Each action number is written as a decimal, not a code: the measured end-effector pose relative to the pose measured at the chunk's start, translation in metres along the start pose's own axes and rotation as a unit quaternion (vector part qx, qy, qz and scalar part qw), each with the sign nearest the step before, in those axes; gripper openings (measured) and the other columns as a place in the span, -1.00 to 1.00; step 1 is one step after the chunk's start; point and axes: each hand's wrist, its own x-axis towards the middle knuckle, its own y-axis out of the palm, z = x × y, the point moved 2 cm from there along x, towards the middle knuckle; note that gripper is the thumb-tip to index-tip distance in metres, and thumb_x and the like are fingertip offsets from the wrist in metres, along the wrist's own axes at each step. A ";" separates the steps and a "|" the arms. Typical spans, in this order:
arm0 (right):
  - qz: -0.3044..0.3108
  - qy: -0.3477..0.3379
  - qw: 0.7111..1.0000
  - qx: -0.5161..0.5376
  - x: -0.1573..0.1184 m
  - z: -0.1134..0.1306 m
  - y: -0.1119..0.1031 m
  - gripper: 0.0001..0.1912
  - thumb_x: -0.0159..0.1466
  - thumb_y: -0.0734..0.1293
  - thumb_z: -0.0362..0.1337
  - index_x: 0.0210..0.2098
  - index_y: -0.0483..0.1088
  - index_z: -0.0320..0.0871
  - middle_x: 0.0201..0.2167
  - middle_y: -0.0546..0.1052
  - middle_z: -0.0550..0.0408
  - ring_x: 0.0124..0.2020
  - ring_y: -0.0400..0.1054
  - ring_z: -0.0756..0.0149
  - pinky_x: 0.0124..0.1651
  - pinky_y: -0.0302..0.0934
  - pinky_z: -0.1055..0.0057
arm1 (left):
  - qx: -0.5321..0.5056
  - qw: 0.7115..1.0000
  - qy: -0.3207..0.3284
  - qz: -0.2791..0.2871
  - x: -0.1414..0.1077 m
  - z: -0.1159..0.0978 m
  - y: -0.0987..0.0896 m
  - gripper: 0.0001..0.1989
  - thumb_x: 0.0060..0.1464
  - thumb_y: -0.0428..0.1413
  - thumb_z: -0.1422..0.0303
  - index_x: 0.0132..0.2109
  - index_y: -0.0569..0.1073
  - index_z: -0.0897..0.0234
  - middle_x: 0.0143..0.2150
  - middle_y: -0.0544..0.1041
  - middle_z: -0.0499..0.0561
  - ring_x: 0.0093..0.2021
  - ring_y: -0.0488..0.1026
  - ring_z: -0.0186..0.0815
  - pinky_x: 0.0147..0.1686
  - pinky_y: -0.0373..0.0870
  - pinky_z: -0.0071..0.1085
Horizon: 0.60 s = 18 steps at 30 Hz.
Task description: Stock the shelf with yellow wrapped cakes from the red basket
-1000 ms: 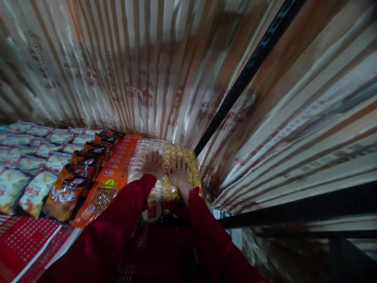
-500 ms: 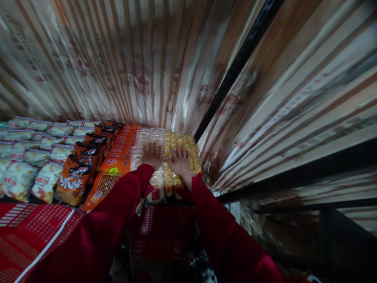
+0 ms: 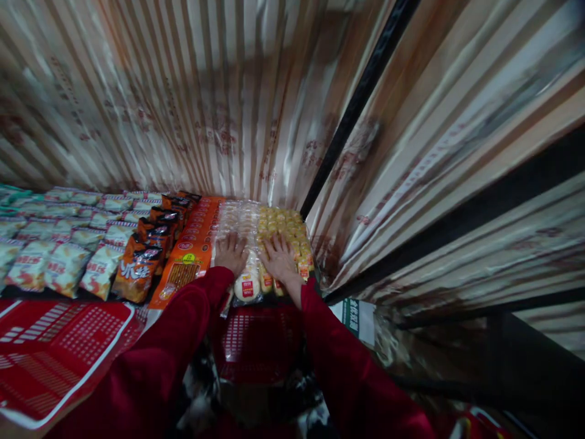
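Note:
My left hand (image 3: 231,252) lies flat, fingers spread, over rows of round white snacks in clear wrapping (image 3: 247,285); a red label shows on the front one. Beside it, my right hand (image 3: 280,258) rests with spread fingers on the small yellow wrapped snacks (image 3: 299,235). Neither hand grips anything. Just left of these rows are flat orange packets (image 3: 185,259) laid overlapping, with brown sticks visible through the front one. Orange-and-black snack bags (image 3: 137,271) stand in a row further left.
Many white snack bags (image 3: 68,262) fill the left side of the display. Red perforated baskets (image 3: 59,360) sit in front of it. Pleated, plastic-covered sheeting (image 3: 256,110) rises behind, crossed by a black diagonal bar (image 3: 356,116). A green-and-white carton (image 3: 359,317) is low on the right.
Both hands have slid toward me along the snack rows, the left one more clearly, uncovering more of the far rows. The camera view has shifted slightly left. Both hands stay spread.

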 end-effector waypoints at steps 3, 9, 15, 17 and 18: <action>-0.005 -0.002 1.000 0.000 -0.008 0.007 -0.005 -0.43 0.35 -0.01 0.03 0.28 0.04 -0.01 0.36 -0.08 0.07 0.37 -0.38 0.14 0.31 -0.39 0.09 | -0.011 1.000 0.003 0.009 -0.005 0.001 -0.006 -0.48 0.25 -0.27 0.17 0.30 0.10 0.14 0.38 -0.04 0.12 0.36 -0.15 -0.04 0.23 -0.22 0.10; -0.037 -0.015 0.999 0.016 -0.036 0.013 -0.014 -0.45 0.35 0.01 -0.04 0.27 0.07 -0.07 0.35 -0.04 0.07 0.36 -0.32 0.17 0.31 -0.33 0.16 | 0.006 0.999 0.026 -0.033 -0.023 -0.009 -0.016 -0.49 0.24 -0.23 0.18 0.28 0.16 0.20 0.36 -0.01 0.17 0.35 -0.13 -0.03 0.24 -0.21 0.05; -0.079 0.019 0.996 0.034 -0.048 0.008 -0.023 -0.47 0.37 -0.01 -0.10 0.26 0.11 -0.16 0.33 0.03 0.01 0.35 -0.25 0.23 0.32 -0.33 0.22 | -0.030 0.999 -0.021 -0.030 -0.042 -0.010 -0.020 -0.47 0.24 -0.24 0.18 0.30 0.10 0.21 0.37 -0.05 0.17 0.36 -0.18 -0.03 0.24 -0.17 0.05; -0.087 0.019 0.995 0.044 -0.050 0.008 -0.028 -0.47 0.37 0.00 -0.11 0.25 0.12 -0.18 0.32 0.05 0.00 0.35 -0.22 0.22 0.32 -0.33 0.22 | -0.044 0.997 -0.049 -0.028 -0.046 -0.010 -0.025 -0.45 0.24 -0.24 0.19 0.32 0.06 0.24 0.37 -0.05 0.20 0.36 -0.18 -0.01 0.23 -0.11 0.05; -0.089 0.016 0.995 0.049 -0.051 0.009 -0.029 -0.47 0.36 0.00 -0.12 0.25 0.12 -0.18 0.32 0.06 0.00 0.35 -0.21 0.21 0.32 -0.33 0.21 | -0.047 0.997 -0.059 -0.024 -0.047 -0.010 -0.027 -0.45 0.24 -0.24 0.19 0.32 0.06 0.25 0.37 -0.05 0.21 0.36 -0.18 -0.01 0.23 -0.09 0.04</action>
